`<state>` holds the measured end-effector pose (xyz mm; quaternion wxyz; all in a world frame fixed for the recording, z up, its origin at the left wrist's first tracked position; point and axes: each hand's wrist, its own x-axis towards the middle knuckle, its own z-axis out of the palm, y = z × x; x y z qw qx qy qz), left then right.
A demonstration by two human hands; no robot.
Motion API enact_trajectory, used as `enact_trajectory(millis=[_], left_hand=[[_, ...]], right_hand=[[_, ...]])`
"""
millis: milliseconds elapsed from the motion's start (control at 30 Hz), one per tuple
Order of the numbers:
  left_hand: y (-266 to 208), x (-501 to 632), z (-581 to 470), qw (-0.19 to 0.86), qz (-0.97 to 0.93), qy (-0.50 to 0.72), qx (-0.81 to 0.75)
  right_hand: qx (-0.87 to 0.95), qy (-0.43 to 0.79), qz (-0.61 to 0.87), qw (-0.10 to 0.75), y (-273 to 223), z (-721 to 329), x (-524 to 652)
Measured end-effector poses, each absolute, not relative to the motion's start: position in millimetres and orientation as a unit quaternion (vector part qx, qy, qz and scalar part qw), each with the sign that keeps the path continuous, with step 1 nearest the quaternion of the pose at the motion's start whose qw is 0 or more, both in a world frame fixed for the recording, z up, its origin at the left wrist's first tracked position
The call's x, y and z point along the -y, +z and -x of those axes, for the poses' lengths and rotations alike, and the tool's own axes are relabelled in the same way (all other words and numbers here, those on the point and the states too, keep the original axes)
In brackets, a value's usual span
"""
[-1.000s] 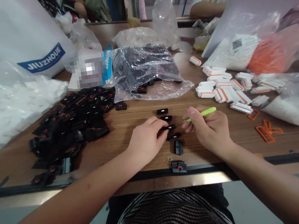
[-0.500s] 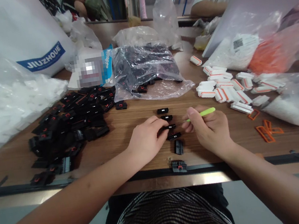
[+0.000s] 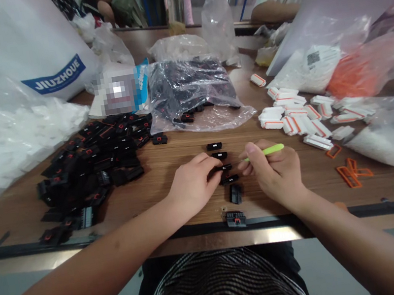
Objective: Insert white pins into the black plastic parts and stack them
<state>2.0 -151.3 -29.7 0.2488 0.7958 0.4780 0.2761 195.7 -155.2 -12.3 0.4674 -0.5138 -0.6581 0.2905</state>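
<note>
Several small black plastic connector housings stand in a column at the middle of the table. My left hand pinches one black connector housing of that column between thumb and fingers. To its right, my right hand grips a tool with a bright green handle, its thin tip towards the held housing. Two black housings with white dots lie beyond, the farther one and the nearer one. On the near side are another dotted housing, a tilted one and one at the table edge.
A heap of black housings lies left. Behind the column sits a clear bag of black parts. White pieces with orange strips and loose orange frames lie right. White bags flank the table; a person's arm rests across it.
My right hand has drawn slightly away from the held housing, and the tool's tip with it. My left hand has stayed in place.
</note>
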Motion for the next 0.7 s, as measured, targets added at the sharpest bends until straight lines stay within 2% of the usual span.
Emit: enact_trajectory(millis=[433,700], left_hand=[[-29.4,151.8,-2.7,0.255,-0.792,0.281,-0.479],[-30.2,151.3,-2.7,0.251,-0.791,0.282,-0.482]], right_hand=[[0.662,0.279,0.512,0.471,-14.7,-194.2,154.9],[0.684,0.275,0.521,0.430,-11.6,-196.3,154.5]])
